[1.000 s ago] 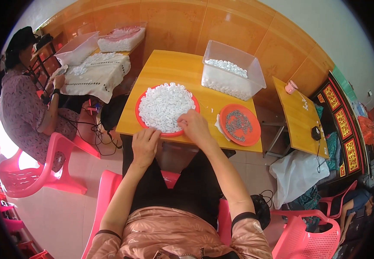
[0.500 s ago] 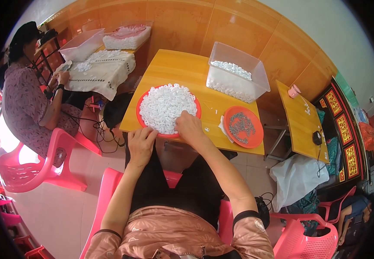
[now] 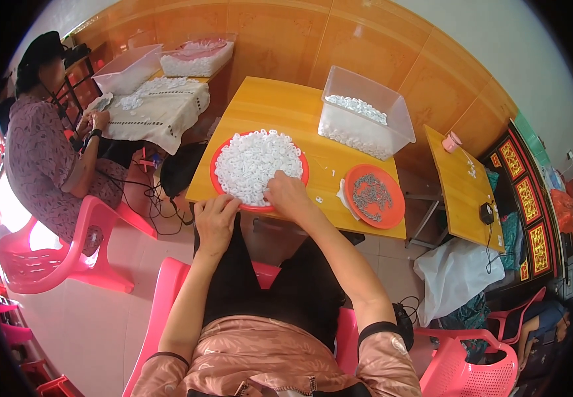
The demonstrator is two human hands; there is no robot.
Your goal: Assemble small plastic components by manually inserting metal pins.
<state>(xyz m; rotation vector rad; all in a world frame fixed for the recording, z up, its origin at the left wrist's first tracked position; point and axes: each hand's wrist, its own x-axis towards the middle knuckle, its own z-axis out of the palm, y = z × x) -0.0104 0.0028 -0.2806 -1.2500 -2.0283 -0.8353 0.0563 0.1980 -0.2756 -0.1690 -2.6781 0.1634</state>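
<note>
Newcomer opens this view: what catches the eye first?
Likely the heap of small white pieces in the round red tray, at the near edge of the yellow wooden table, with the right hand at its near right side and the left hand by its near left rim. Next, the orange-red plate of grey pieces to the right, and the clear bin at the table's far right.

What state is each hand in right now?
Left hand: fingers bent at the red tray's near rim; grip cannot be told.
Right hand: fingers at the white pieces; whether it holds one cannot be told.
</note>
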